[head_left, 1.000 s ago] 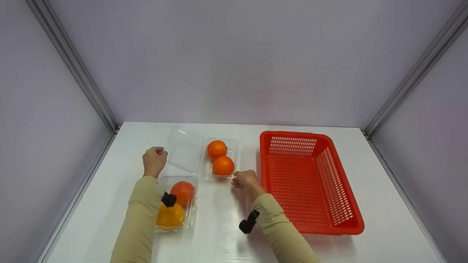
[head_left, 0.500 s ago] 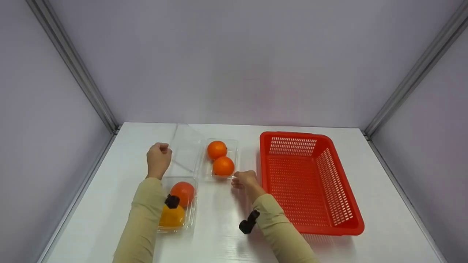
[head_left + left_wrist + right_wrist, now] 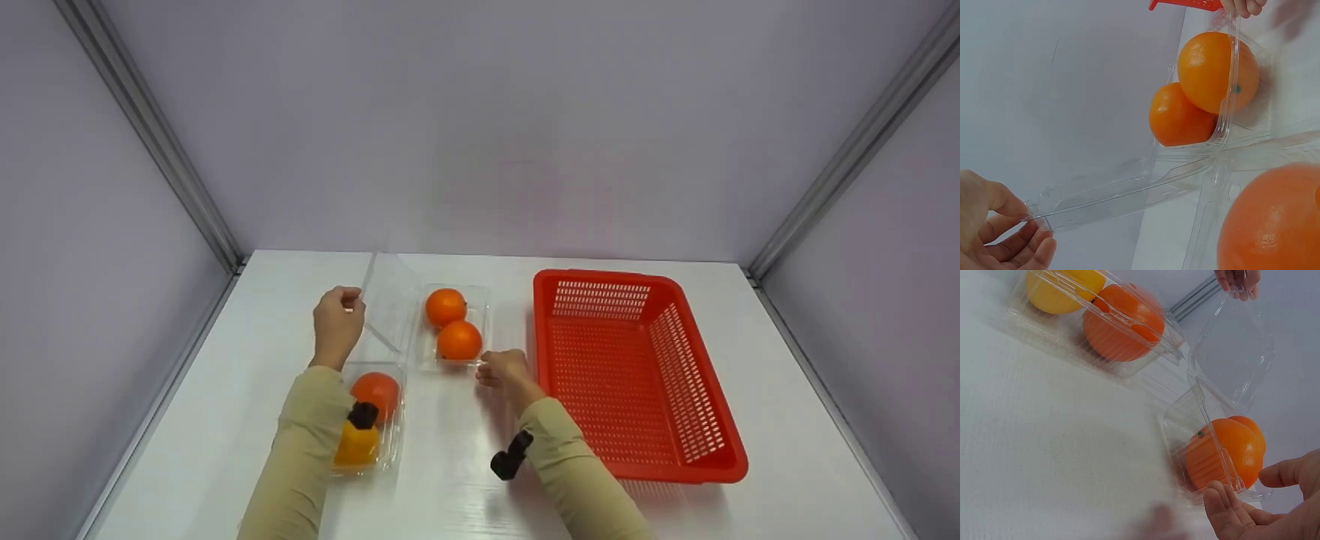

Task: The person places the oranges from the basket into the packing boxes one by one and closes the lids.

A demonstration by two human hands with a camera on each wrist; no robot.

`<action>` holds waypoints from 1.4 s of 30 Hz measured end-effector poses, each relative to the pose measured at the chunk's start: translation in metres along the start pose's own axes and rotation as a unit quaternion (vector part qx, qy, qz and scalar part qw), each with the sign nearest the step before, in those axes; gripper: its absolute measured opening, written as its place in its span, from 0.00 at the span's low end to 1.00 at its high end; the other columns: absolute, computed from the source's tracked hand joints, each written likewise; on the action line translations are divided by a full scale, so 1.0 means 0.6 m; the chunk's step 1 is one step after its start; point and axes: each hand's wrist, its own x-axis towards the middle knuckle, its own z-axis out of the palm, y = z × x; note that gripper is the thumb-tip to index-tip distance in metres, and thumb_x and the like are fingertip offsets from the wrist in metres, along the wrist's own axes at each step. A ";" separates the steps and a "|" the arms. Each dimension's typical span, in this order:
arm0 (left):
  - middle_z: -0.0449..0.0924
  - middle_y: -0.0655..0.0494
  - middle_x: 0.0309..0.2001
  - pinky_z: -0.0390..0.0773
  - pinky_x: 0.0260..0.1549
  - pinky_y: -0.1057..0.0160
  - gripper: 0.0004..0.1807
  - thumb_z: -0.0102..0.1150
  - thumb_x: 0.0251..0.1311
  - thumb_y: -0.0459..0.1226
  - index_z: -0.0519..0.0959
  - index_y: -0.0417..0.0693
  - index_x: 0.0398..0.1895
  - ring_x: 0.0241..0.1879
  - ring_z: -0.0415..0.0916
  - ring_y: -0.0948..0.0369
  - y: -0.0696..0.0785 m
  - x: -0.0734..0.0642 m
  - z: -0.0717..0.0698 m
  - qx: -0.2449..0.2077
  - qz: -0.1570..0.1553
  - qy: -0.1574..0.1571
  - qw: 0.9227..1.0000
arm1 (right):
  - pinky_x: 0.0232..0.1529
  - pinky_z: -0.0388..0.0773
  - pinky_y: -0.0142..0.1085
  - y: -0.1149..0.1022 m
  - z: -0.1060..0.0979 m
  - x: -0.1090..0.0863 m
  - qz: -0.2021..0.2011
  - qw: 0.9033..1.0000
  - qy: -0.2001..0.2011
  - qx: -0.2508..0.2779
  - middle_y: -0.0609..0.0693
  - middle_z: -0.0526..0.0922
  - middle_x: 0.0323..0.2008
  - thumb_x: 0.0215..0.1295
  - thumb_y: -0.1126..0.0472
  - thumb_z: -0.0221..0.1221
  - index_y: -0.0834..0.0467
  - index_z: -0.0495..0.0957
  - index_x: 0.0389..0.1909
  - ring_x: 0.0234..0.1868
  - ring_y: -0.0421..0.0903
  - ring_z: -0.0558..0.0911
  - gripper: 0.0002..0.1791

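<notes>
A clear plastic clamshell container (image 3: 427,364) holds two oranges (image 3: 459,341) and stands at the middle of the table, its lid (image 3: 391,296) tilted partway up on the left. With thumb and fingers, my left hand (image 3: 339,321) pinches the lid's outer edge, as the left wrist view shows at the lid's tip. My right hand (image 3: 1275,512) holds the base at its near right corner, the thumb and fingers on either side of the rim. Nearer, partly under my left forearm, sits another clear container (image 3: 400,420) with a reddish-orange fruit (image 3: 376,391) and a yellow fruit (image 3: 358,445).
To the right of the hands stands a large red plastic basket (image 3: 544,360) with slotted sides and nothing inside. The white table (image 3: 450,487) is enclosed by pale panels (image 3: 480,135) at the back and both sides.
My left hand has moved right and a little away from me, raising the lid from lying nearly flat to a steeper tilt. The right hand has stayed at the container's corner.
</notes>
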 end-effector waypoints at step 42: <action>0.79 0.34 0.44 0.83 0.46 0.51 0.15 0.54 0.59 0.30 0.78 0.28 0.48 0.43 0.81 0.45 0.049 -0.033 0.049 -0.049 0.046 -0.008 0.998 | 0.33 0.85 0.33 0.002 0.001 0.000 0.005 1.000 0.003 0.019 0.52 0.78 0.23 0.64 0.69 0.52 0.74 0.73 0.50 0.20 0.40 0.78 0.17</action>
